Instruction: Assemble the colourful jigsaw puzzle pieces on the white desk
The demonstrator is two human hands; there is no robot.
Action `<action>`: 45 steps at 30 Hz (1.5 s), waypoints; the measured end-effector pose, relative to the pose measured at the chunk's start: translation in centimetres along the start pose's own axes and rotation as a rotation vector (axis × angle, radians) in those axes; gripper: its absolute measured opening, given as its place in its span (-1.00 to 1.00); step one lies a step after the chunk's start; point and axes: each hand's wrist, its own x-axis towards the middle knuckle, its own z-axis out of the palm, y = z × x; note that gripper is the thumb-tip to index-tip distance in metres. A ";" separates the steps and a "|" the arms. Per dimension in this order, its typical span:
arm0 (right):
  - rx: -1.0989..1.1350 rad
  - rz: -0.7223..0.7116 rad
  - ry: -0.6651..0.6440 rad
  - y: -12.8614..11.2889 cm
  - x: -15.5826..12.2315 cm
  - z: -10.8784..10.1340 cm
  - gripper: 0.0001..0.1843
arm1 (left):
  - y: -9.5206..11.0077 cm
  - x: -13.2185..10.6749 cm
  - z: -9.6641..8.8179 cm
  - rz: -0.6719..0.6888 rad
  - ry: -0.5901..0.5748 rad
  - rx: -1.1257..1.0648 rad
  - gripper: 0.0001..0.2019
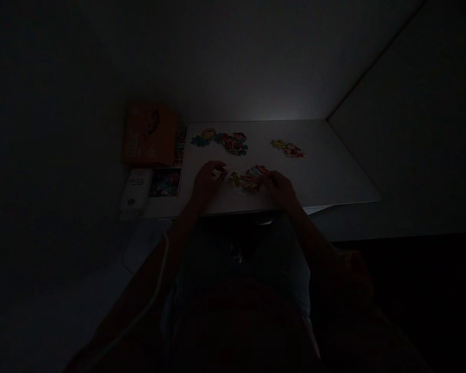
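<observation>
In the dim head view, my left hand (208,178) is closed in a pinch on a jigsaw piece (219,171), whose pale edge shows between thumb and fingers. Just right of it, a cluster of colourful jigsaw pieces (249,179) lies on the white table. My right hand (278,185) rests at the cluster's right edge, its fingertips pressed together on a piece there; the darkness hides its exact outline. Further back sit a bigger group of pieces (231,143), mostly teal and red, and a smaller yellow and red group (289,148).
At the table's left stands an orange box (150,133). In front of it lie a dark printed picture (165,182) and a white device or pack (135,190). A pale cable (161,274) runs along my left forearm. A wall rises behind the white table (334,176).
</observation>
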 end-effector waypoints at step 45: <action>-0.521 0.162 -0.256 -3.0 21.2 9.0 0.09 | 1.2 0.7 0.1 -0.197 -0.069 0.225 -0.69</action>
